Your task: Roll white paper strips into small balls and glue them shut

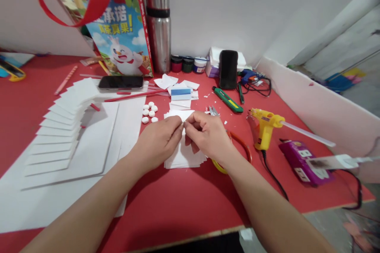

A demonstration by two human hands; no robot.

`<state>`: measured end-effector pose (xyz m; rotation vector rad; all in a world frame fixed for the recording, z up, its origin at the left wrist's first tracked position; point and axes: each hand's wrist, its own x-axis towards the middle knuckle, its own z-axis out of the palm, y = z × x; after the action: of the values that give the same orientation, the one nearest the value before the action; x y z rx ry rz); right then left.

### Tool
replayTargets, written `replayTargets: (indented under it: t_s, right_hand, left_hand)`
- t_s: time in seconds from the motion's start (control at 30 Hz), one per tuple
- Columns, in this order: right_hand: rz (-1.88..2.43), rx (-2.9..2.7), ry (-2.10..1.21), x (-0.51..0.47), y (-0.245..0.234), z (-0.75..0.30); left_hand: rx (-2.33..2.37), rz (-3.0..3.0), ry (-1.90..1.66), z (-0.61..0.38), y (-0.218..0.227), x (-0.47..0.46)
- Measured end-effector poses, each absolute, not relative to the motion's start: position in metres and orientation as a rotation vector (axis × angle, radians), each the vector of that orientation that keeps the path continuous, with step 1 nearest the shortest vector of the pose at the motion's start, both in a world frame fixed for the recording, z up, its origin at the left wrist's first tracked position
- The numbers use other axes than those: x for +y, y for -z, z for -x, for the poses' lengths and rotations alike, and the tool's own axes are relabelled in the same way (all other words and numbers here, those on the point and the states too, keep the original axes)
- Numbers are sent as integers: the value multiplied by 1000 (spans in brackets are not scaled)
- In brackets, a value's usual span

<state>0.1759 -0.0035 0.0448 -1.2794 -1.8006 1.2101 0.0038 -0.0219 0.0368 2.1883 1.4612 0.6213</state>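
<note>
White pellets (151,113) lay formed beside the paper stack (184,156), above which the left hand (160,136) and right hand (209,132) met, fingers apparently pinched on a small white piece (183,122), seemingly unfinished, the remaining work unclear.

Counted from my remote station: white pellets (152,114), seven; paint jars (187,65), three; bare hands (157,136), two; steel flask (160,35), one; printed bag (124,53), one; yellow glue gun (266,123), one; large green cutter (228,99), one.
</note>
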Motion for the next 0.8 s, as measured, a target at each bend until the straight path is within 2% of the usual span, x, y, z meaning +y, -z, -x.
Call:
replayTargets:
  t_s: [0.13,0.33,0.5,0.67,0.8]
  right_hand:
    - [1271,-1816,-1129,-4,-46,-176]
    - [1172,-1732,-1273,-4,-50,-177]
    - [1166,-1706,-1324,-3,-53,-179]
    - [1163,-1788,-1279,0,-52,-180]
    - [1136,-1600,-1525,2,-53,-180]
  left_hand:
    - [1313,-1742,-833,-6,-36,-21]
    - [1040,-1273,-1019,-6,-31,-15]
    - [1111,-1340,-1116,-6,-34,-16]
    - [1238,-1678,-1125,-5,-37,-19]
    - [1278,-1848,-1193,-6,-34,-20]
